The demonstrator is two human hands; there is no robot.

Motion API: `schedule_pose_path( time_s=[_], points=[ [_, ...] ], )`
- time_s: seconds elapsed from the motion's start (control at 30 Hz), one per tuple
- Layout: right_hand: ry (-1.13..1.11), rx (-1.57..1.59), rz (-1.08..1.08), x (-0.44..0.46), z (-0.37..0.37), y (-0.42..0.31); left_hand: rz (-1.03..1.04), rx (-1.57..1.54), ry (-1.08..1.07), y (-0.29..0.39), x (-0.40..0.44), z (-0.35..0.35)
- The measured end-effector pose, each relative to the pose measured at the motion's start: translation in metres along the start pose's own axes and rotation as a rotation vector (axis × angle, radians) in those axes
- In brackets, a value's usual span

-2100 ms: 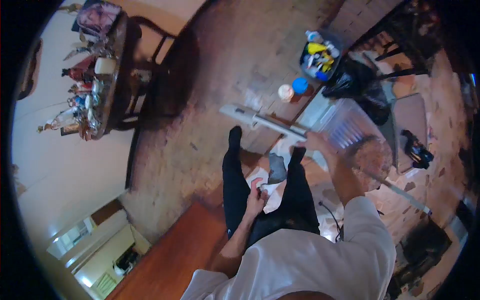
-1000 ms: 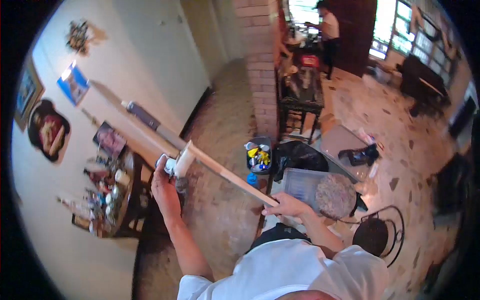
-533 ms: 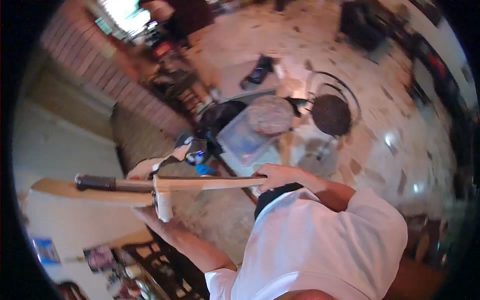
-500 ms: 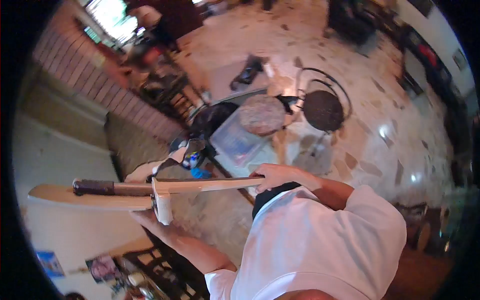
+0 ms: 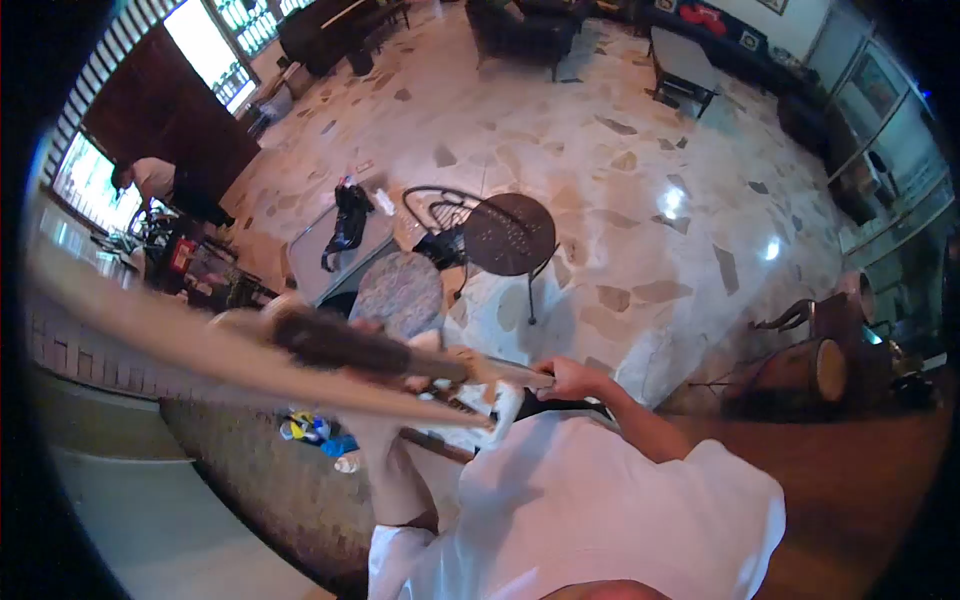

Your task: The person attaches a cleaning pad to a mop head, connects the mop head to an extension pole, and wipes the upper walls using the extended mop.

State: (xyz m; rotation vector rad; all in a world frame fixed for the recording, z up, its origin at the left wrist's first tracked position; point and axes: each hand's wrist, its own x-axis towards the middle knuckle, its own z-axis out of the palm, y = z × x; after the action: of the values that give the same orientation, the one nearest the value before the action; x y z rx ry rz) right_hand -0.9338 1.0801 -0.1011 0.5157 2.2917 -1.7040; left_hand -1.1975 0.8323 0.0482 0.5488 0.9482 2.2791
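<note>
A long pale wooden piece (image 5: 330,385) slants across in front of me, blurred at its far left end. Beside it lies a rod with a dark brown grip (image 5: 340,343); I cannot tell whether the two are joined. Near my shirt they meet a white part (image 5: 507,403). My right hand (image 5: 572,380) is closed on the narrow near end of the wood. My left hand (image 5: 385,432) supports the wood from below at its middle, its fingers mostly hidden behind it. What the whole object is cannot be made out.
A round dark metal chair (image 5: 510,235) and a round mottled stool top (image 5: 398,293) stand ahead. Blue and yellow packets (image 5: 310,428) lie low left. A drum-like object (image 5: 828,370) is at right. Another person (image 5: 158,180) bends over at far left. A low table (image 5: 683,62) stands far back.
My view has turned up and right, showing more of the room. The wooden piece has swung, its left end now higher and closer to the camera. Both hands stay on it.
</note>
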Motion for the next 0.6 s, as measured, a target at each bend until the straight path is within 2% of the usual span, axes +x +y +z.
schedule_pose_path(
  time_s=[0.03, 0.07, 0.1, 0.17, 0.2, 0.23, 0.27, 0.3, 0.33, 0.4, 0.47, 0.5, 0.57, 0.6],
  points=[
    [0.006, -0.003, 0.0, -0.011, -0.012, 0.016, -0.036, 0.103, 0.104, -0.015, 0.008, 0.048],
    [0.065, 0.111, 0.004, -0.022, -0.026, 0.031, 0.365, 0.626, -0.042, -0.04, 0.023, 0.105],
    [0.121, 0.226, 0.006, -0.03, -0.045, 0.043, 0.348, 0.608, -0.1, -0.062, 0.033, 0.134],
    [0.152, 0.21, 0.04, -0.045, -0.081, 0.077, 0.18, 0.449, -0.195, -0.104, 0.057, 0.184],
    [0.226, 0.173, -0.004, -0.051, -0.101, 0.098, 0.16, 0.496, -0.221, -0.125, 0.071, 0.209],
    [0.301, 0.142, -0.045, -0.059, -0.116, 0.118, 0.207, 0.712, -0.231, -0.144, 0.083, 0.227],
    [0.269, 0.177, 0.072, -0.069, -0.143, 0.125, 0.261, 0.939, -0.235, -0.163, 0.096, 0.246],
    [0.289, 0.066, 0.046, -0.079, -0.168, 0.13, 0.319, 1.152, -0.232, -0.182, 0.109, 0.265],
    [0.314, -0.046, 0.021, -0.091, -0.194, 0.134, 0.207, 0.928, -0.248, -0.197, 0.114, 0.295],
    [0.422, -0.118, 0.019, -0.128, -0.251, 0.089, 0.077, 0.697, -0.279, -0.231, 0.128, 0.33],
    [0.645, 0.06, -0.151, -0.161, -0.293, 0.04, -0.052, 0.382, -0.441, -0.275, 0.144, 0.345],
    [0.664, 0.075, -0.137, -0.166, -0.309, 0.031, -0.073, 0.381, -0.46, -0.295, 0.15, 0.356],
    [0.91, 0.01, -0.429, -0.174, -0.332, 0.027, 0.076, 0.649, -0.439, -0.319, 0.159, 0.387],
    [0.913, 0.017, -0.401, -0.176, -0.338, 0.04, 0.15, 0.777, -0.413, -0.324, 0.162, 0.406]
  ],
)
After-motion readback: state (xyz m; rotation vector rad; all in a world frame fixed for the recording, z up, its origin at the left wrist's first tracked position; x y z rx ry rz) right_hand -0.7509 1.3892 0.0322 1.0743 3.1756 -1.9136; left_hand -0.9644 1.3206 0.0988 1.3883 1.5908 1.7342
